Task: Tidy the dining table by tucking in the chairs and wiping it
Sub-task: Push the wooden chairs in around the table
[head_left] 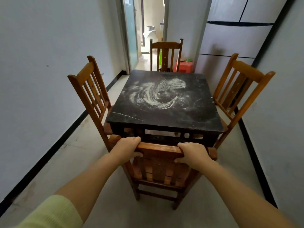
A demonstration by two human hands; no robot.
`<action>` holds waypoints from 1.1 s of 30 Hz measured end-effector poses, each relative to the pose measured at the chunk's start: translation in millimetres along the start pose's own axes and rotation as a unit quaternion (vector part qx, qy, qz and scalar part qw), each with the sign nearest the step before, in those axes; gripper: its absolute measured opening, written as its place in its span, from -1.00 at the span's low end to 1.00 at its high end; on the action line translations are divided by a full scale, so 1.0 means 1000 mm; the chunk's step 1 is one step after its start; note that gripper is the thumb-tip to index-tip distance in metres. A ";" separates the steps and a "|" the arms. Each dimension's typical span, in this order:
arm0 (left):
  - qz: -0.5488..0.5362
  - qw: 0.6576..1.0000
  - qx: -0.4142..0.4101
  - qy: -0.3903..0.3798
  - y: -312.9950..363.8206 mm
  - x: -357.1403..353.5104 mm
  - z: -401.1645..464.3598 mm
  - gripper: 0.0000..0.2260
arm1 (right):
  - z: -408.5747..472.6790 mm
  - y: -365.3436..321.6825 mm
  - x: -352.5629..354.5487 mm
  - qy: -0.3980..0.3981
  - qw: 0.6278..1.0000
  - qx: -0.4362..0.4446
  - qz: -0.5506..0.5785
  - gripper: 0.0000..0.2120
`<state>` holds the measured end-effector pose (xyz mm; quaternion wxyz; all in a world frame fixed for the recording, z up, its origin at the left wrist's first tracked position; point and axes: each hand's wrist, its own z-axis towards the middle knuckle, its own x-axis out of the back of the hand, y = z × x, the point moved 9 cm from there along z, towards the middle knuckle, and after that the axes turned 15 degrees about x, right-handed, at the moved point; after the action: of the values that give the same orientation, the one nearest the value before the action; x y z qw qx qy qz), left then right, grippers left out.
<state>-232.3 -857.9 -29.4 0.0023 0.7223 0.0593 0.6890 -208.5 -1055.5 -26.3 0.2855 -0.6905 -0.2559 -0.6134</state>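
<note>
At the near edge of the dark square table (pixel 164 112), a wooden chair (pixel 160 163) stands with its seat partly under the tabletop. The left hand (pixel 127 148) grips the left end of the chair's top rail, fingers curled over the far side and thumb on the near face. The right hand (pixel 193 153) holds the right end the same way, fingers wrapped over the rail. White powdery smears (pixel 158 94) swirl across the tabletop. Three more wooden chairs stand at the left (pixel 92 91), far (pixel 166 55) and right (pixel 238 86) sides; the far one seems slightly apart from the table.
</note>
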 end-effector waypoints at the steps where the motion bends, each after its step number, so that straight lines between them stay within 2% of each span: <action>1: -0.010 1.000 0.011 0.011 0.000 0.001 -0.001 -0.73 | 0.001 0.001 0.000 -0.004 1.000 0.003 0.000 -0.65; 4: -0.038 0.998 0.032 0.031 0.003 0.004 -0.005 -0.72 | 0.001 0.005 0.000 -0.008 1.000 0.015 -0.008 -0.64; 10: -0.041 0.997 0.000 0.060 0.023 -0.002 -0.012 -0.68 | -0.012 0.023 0.002 -0.014 1.000 0.017 0.002 -0.71; 18: 0.004 0.999 -0.017 0.034 0.013 0.000 -0.006 -0.64 | -0.005 0.011 0.001 0.005 1.000 0.010 0.001 -0.69; 33: -0.010 1.000 -0.001 0.029 0.007 0.004 -0.006 -0.68 | 0.002 0.007 -0.003 0.001 1.000 0.017 -0.006 -0.66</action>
<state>-237.8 -864.5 -24.3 0.0084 0.7014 0.0658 0.7096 -202.5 -1059.7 -29.5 0.2940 -0.6835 -0.2697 -0.6113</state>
